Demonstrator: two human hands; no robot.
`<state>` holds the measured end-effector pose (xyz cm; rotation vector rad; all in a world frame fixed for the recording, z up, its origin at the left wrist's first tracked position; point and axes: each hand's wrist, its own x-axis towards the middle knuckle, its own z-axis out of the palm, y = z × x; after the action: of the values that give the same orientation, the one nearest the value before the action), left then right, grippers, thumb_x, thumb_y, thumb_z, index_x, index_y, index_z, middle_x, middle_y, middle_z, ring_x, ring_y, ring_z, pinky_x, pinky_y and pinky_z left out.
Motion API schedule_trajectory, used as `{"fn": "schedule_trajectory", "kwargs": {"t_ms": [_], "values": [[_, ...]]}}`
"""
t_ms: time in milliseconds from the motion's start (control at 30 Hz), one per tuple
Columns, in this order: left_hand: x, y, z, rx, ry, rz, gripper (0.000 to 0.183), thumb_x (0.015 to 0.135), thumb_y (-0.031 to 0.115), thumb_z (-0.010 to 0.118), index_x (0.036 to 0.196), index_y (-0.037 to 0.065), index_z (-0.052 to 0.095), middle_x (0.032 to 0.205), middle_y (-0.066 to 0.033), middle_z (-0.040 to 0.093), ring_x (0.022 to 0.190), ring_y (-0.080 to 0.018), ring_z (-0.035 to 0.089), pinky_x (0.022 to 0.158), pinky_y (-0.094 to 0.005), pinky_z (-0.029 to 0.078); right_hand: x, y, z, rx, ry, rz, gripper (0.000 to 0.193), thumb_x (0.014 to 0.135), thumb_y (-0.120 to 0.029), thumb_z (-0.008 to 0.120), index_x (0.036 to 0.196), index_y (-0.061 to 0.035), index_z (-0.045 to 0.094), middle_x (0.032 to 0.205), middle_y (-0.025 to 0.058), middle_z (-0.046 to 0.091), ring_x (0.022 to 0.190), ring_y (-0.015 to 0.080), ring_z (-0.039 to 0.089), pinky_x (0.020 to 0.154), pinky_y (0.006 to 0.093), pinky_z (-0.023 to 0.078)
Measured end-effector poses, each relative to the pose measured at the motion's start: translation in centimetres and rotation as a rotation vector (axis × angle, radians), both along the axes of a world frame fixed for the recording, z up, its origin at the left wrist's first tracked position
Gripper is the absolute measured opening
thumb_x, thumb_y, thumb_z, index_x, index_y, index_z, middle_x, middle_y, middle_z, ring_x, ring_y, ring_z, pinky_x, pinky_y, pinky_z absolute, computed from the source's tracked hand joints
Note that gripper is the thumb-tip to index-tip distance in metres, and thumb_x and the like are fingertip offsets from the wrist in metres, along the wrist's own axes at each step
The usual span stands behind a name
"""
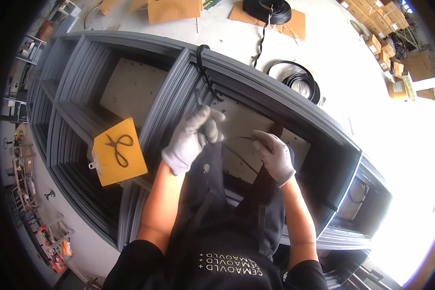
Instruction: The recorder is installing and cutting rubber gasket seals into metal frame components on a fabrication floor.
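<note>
One dark strip [238, 137] | axis crosswise | left hand [191, 137] to right hand [275, 155]

Gloves [182, 144]: matt cloth. Strip [239, 137] between them: plastic-looking. Frames [162, 99]: smooth, metal-looking. Clipboard [134, 164], nine o'clock: smooth face, shiny metal clip [96, 163]. Coil [278, 18], one o'clock: glossy, plastic-looking. Boxes [379, 24], two o'clock: matt cardboard.
</note>
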<state>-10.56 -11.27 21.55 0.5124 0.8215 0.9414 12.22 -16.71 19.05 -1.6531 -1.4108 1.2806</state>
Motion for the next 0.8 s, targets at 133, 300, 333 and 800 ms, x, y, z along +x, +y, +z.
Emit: {"fn": "schedule_trajectory", "kwargs": {"t_ms": [133,300,333,800], "values": [[0.7,1.1,-0.5,-0.055,0.049,-0.045,0.039,0.099,0.036,0.046,0.090,0.002,0.062,0.055,0.0035,0.044,0.051,-0.0086,0.042,0.060,-0.0259,0.044,-2.1,4.6,1.9,-0.033,0.211,0.045,0.030,0.090,-0.020,0.062,0.114,-0.0008,0.063,0.104,0.0130,0.066,0.096,0.0190,0.064,0.085,0.0295,0.049],[0.3,4.0,-1.8,-0.112,0.076,-0.022,0.039,0.098,0.036,0.047,0.081,0.004,0.062,0.053,0.0015,0.046,0.051,-0.0092,0.044,0.058,-0.0258,0.044,-4.7,10.2,-0.1,-0.144,0.428,0.166,0.053,0.092,-0.035,0.062,0.124,0.0063,0.053,0.112,0.0163,0.063,0.104,0.0197,0.060,0.091,0.0311,0.047],[0.0,4.6,-2.2,-0.129,0.086,0.001,0.039,0.098,0.036,0.047,0.081,0.004,0.062,0.053,0.0015,0.046,0.051,-0.0092,0.044,0.058,-0.0258,0.044,-5.3,10.9,-0.7,-0.147,0.572,0.173,0.061,0.091,-0.039,0.062,0.128,0.0073,0.048,0.114,0.0165,0.062,0.105,0.0205,0.059,0.092,0.0314,0.046],[-2.9,9.2,-5.8,-0.335,0.133,-0.060,0.028,0.098,0.025,0.051,0.092,-0.001,0.059,0.067,-0.0072,0.060,0.061,-0.0150,0.056,0.058,-0.0283,0.045,-10.2,21.5,-4.8,-0.654,0.565,0.432,0.020,0.095,-0.009,0.053,0.106,0.0052,0.063,0.078,-0.0010,0.058,0.060,0.0034,0.043,0.055,0.0182,0.036]]}}
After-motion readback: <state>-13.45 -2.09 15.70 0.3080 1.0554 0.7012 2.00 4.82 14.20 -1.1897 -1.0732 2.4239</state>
